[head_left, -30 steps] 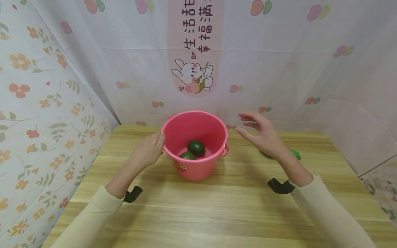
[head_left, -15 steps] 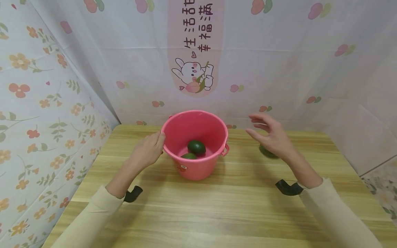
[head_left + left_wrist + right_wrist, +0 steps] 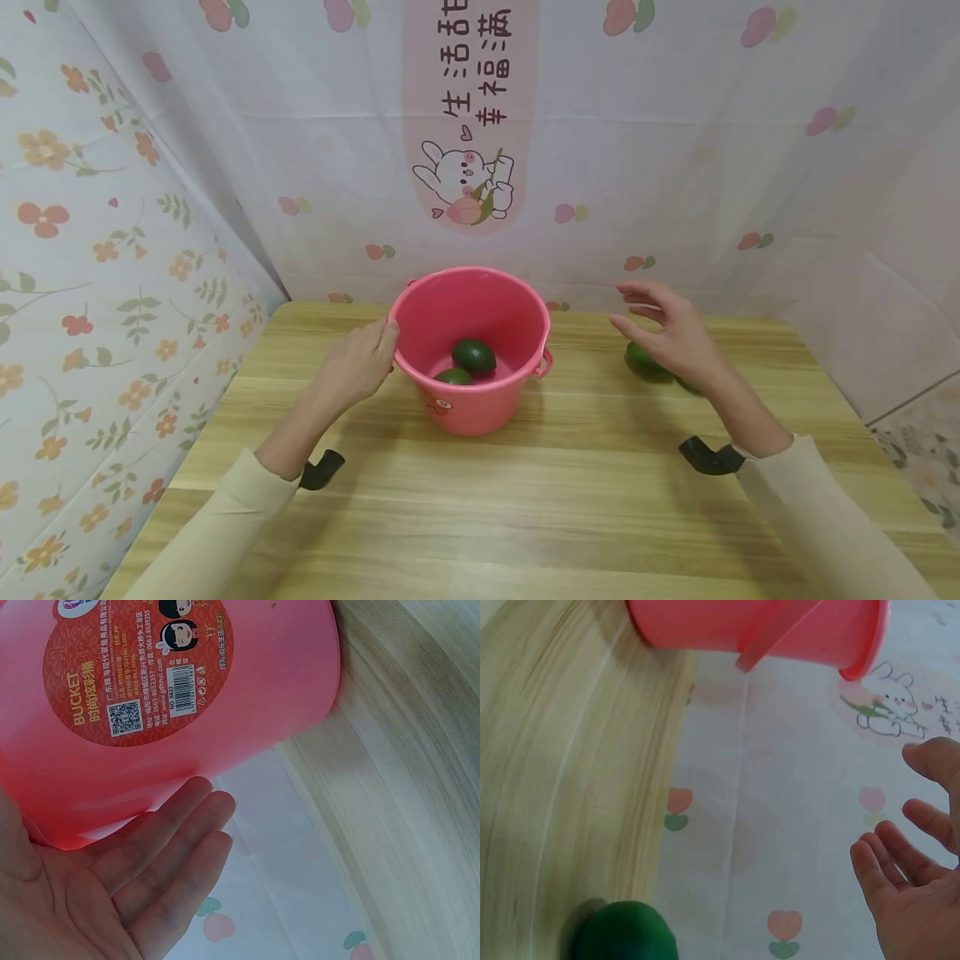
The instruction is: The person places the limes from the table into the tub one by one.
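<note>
A pink bucket point(image 3: 472, 408) stands on the wooden table with two dark green avocados point(image 3: 474, 357) in it. My left hand point(image 3: 360, 358) grips its rim at the left side, thumb over the edge and fingers along the outer wall; in the left wrist view the fingers lie against the bucket point(image 3: 262, 712) below its red label. To the right of the bucket, my right hand point(image 3: 667, 329) hovers with loosely bent fingers and nothing in them. Just under it lies a green avocado point(image 3: 647, 364); a second green thing point(image 3: 688, 386) is mostly hidden behind the wrist.
A floral cloth point(image 3: 97, 292) hangs along the left, and a white printed curtain point(image 3: 675, 167) stands behind the table's back edge. Black straps point(image 3: 711, 457) stick out at both wrists. The bucket's pink handle point(image 3: 780, 634) hangs at its side.
My right hand has moved right, away from the bucket, and now hangs over the green avocado. My left hand and the bucket have stayed in place.
</note>
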Demonstrator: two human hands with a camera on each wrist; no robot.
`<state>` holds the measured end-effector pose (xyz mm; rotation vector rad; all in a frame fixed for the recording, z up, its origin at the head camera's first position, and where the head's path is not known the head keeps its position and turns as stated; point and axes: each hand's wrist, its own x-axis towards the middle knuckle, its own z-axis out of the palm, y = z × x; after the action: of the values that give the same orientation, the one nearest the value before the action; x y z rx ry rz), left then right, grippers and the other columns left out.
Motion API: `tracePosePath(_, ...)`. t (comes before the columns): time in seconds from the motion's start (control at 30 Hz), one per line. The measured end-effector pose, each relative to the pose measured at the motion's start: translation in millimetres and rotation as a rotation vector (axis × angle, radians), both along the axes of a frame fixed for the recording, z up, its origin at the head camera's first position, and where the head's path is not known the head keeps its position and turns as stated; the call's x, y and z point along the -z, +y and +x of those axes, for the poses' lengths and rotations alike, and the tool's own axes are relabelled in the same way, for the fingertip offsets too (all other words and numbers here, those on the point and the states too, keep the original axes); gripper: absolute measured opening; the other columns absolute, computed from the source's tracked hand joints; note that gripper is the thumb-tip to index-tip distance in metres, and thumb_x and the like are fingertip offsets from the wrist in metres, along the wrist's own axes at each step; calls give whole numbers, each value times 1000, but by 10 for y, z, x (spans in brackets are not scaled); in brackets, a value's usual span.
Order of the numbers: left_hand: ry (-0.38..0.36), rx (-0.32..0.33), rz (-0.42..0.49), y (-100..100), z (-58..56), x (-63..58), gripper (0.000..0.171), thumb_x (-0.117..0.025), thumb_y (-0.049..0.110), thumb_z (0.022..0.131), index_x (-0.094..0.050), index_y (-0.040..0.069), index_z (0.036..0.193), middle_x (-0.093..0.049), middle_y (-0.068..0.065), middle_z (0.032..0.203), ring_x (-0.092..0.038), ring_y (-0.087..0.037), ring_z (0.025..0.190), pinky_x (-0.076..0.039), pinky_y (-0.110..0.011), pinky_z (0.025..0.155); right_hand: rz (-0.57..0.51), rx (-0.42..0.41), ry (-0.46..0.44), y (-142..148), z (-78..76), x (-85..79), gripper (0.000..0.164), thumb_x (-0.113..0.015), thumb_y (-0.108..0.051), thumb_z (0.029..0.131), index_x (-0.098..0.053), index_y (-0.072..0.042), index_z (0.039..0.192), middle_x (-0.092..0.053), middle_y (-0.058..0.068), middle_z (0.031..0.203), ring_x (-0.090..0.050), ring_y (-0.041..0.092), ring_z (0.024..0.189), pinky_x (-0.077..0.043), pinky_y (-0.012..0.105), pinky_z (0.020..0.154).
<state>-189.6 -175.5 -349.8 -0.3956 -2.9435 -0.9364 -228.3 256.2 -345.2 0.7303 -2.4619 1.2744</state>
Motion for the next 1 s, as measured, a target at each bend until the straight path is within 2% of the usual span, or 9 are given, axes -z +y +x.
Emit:
tracePosePath(0.13, 5, 5, -9, -3, 0, -1, 37, -29, 25, 111, -53, 8, 88, -57, -4, 76, -54, -21, 63, -44, -38, 58, 16, 7, -13, 45, -17, 34, 51, -75, 3, 89, -57, 2, 136, -57, 16, 134, -56, 21, 119, -47, 31, 98)
tracePosePath(0.23, 0, 6, -6, -8, 3, 2, 37, -29, 25, 111, -53, 8, 89, -57, -4, 76, -54, -21, 63, -44, -38, 58, 22, 8, -25, 89, -32, 66, 51, -75, 2, 90, -56, 2, 137, -56, 17, 135, -55, 18, 120, -47, 32, 98)
tracePosePath(0.37, -6, 3, 6, -10, 5, 5, 36, -30, 25, 111, -54, 8, 91, -57, -4, 77, -55, -21, 65, -45, -38, 59, 23, 10, -42, 154, -45, 94, 49, -74, 1, 91, -56, 3, 137, -56, 18, 135, -54, 17, 120, -46, 29, 99)
tracePosePath(0.6, -2, 1, 0, -5, 4, 3, 37, -30, 26, 111, -54, 8, 90, -57, -4, 77, -56, -20, 66, -46, -38, 60, 47, 33, -59, 286, -50, 130, 49, -74, -4, 93, -55, 4, 137, -55, 21, 135, -53, 30, 120, -45, 25, 98)
tracePosePath(0.7, -5, 1, 9, -5, 5, 2, 37, -30, 26, 111, -55, 8, 92, -58, -4, 79, -56, -20, 67, -46, -38, 61, 74, 49, -75, 353, -62, 159, 51, -74, -7, 94, -54, 3, 139, -55, 21, 137, -53, 32, 120, -46, 29, 99)
tracePosePath(0.9, -11, 1, 21, -5, 4, 6, 36, -30, 26, 111, -55, 7, 93, -58, -5, 79, -56, -21, 67, -46, -38, 61, 116, 70, -118, 479, -79, 237, 51, -73, -12, 96, -53, 4, 139, -53, 24, 139, -52, 38, 122, -44, 47, 100)
tracePosePath(1.0, -12, 0, 23, -1, 5, 5, 35, -31, 26, 111, -55, 7, 94, -57, -4, 79, -55, -21, 67, -46, -38, 60, 135, 86, -127, 529, -87, 272, 51, -73, -14, 96, -53, 5, 139, -52, 25, 139, -51, 40, 123, -43, 50, 100)
